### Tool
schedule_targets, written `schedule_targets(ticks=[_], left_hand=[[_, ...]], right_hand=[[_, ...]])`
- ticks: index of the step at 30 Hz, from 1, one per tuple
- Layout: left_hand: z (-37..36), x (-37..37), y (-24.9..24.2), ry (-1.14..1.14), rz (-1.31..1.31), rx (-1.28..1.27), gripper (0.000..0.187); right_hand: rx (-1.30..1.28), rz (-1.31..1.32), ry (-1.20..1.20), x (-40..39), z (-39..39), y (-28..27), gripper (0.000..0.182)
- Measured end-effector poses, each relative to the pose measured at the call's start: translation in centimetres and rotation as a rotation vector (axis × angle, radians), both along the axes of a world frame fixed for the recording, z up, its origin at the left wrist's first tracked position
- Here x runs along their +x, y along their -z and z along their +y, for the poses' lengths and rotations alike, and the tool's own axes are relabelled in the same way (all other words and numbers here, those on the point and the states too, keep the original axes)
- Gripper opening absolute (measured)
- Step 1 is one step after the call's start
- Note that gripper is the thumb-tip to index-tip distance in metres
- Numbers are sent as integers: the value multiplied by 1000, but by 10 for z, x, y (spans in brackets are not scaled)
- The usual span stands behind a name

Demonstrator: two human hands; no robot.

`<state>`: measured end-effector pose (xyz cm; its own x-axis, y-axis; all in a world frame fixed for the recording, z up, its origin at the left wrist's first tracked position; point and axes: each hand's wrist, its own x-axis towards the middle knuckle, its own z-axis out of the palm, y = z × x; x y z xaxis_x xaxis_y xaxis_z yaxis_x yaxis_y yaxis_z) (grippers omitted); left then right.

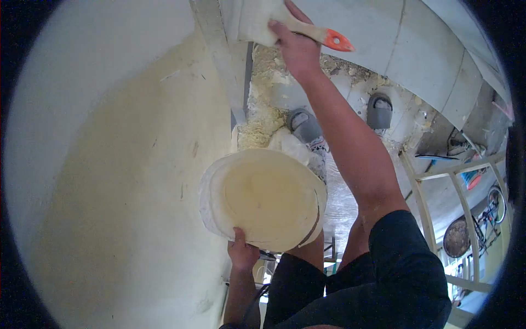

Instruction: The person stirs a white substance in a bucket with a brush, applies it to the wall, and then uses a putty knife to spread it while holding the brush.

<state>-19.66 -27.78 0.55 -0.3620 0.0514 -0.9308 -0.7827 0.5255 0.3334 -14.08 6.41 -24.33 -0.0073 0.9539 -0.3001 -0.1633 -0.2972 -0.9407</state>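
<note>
My right hand (300, 50) reaches up to the top of the head view, its fingers wrapped round a wide paintbrush (311, 30). The brush has a pale handle with an orange end, and its broad head lies against the pale surface at the corner. My left hand (243, 253) grips the near rim of a white bucket (210, 215), thumb over the edge. Cream-coloured liquid (266, 197) fills much of the bucket, which is held before my legs. Part of the left hand is hidden beneath the rim.
On the left stands a wall (137, 186) with a large yellowish damp-looking patch. My feet in grey sandals (379, 112) stand on a splattered floor (279, 93). To the right runs a pale railing (466, 208), with a bicycle (496, 204) and a round dark container (457, 237) beyond it.
</note>
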Motion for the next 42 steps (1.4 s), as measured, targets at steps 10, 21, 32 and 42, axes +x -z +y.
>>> schedule_targets(ticks=[10,21,32,42], left_hand=[[3,-2,-11,3,47,-112,53],[8,-2,-18,49,7,-170,51],[-11,0,-12,9,45,-122,54],[-25,-3,-13,114,75,-114,51]], right_hand=[[-24,-207,-27,-25,10,33,51],[-33,59,-131,1,19,35,60],[-83,110,-6,-13,-17,25,52],[14,-3,-48,-14,-9,3,52]])
